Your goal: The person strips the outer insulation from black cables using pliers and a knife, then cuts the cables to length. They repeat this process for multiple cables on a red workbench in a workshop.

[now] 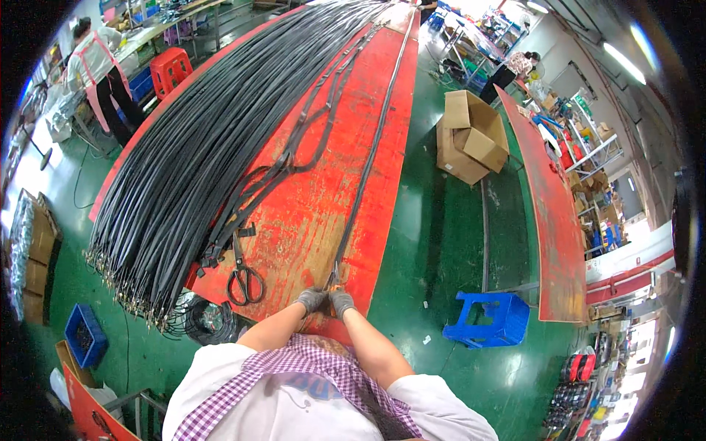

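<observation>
Both my hands, in grey gloves, meet at the near end of a long black cable (365,173) that runs up the red table (368,250). My left hand (313,299) is closed on the cable's end from the left. Against it, my right hand (340,302) is closed around the same end. Small orange patches show by the fingers; I cannot make out what they are. Black-handled scissors (245,283) lie left of my hands, blades pointing away. A thick spread of black cables (198,162) covers the table's left side, with flat black strips (283,165) beside it.
A blue stool (489,320) stands on the green floor to the right, an open cardboard box (471,140) farther off. A second red table (548,228) is at far right. Coiled black cable (209,321) and a blue crate (86,336) are at left. Two people work in the background.
</observation>
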### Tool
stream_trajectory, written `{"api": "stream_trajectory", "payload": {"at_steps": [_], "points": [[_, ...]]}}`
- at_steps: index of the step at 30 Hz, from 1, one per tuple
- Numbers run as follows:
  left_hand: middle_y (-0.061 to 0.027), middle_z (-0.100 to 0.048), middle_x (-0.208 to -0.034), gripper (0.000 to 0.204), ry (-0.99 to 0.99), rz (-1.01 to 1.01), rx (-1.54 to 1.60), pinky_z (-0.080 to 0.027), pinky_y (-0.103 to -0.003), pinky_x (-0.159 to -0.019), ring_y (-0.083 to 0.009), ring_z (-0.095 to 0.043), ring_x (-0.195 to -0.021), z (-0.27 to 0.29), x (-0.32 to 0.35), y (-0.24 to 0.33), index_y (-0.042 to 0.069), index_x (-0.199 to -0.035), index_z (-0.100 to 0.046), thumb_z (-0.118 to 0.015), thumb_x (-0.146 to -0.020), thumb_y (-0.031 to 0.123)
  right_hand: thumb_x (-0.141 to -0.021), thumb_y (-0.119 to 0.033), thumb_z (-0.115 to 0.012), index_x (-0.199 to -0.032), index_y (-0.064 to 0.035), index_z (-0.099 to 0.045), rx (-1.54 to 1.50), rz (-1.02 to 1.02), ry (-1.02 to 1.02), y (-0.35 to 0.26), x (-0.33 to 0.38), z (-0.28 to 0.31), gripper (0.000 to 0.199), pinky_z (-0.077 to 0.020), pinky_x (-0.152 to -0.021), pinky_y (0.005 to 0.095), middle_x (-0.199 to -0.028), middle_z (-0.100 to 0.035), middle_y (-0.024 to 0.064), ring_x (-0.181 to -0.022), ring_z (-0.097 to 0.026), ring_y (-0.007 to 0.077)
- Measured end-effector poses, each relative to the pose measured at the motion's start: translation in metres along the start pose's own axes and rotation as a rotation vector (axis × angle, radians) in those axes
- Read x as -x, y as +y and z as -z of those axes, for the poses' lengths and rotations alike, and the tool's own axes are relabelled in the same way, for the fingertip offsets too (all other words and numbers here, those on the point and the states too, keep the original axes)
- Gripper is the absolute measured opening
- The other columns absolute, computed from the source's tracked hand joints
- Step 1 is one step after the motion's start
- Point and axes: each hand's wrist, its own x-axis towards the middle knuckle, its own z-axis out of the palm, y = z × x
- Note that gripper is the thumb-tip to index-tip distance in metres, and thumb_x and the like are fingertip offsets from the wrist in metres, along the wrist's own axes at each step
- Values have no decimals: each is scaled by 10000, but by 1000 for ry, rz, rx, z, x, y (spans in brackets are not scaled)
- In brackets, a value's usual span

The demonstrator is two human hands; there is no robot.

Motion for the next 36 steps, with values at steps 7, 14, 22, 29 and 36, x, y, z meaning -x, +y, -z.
{"api": "stream_trajectory", "payload": {"at_steps": [7, 14, 22, 29, 36], "points": [[-115, -598, -801, 356, 115, -177, -412, -444, -273, -667, -170, -570, -732, 34, -33, -34, 35, -908, -568, -502, -725, 333, -785, -264, -350, -830, -93, -575, 1166, 531, 12, -10, -1, -1, 286, -445, -691, 382, -878, -562, 159, -802, -552, 297], [-75, -587, -753, 236, 357, -60, -343, -431, -257, -565, -131, -535, -630, -15, 3, -3, 1, -886, -568, -547, -756, 197, -759, -231, -397, -803, -55, -544, 298, 237, -44, 62, -38, -9, 234, -452, -585, 366, -794, -565, 152, -704, -566, 256], [-61, -585, -753, 211, 208, -34, 184, -441, -281, -551, -155, -539, -612, -9, 13, 2, 26, -928, -552, -550, -756, 149, -687, -105, -451, -806, -48, -459, -305, -316, -175, 33, -34, -10, 132, -485, -494, 430, -656, -537, 96, -530, -542, 253], [-25, -550, -671, 258, 10, 83, 290, -419, -268, -462, -141, -508, -542, -1, 41, 21, 77, -966, -546, -591, -730, 171, -636, -111, -507, -758, -48, -472, -780, -272, -267, 16, 63, 9, 142, -432, -440, 357, -606, -473, 70, -513, -485, 209], [0, -516, -621, 145, -197, 44, 279, -399, -233, -434, -109, -466, -472, 21, 44, -19, 108, -877, -557, -549, -739, 152, -674, -258, -538, -910, 16, -503, -98, 241, 99, -6, 20, -17, 364, -434, -625, 339, -743, -557, 117, -677, -543, 216]]}}
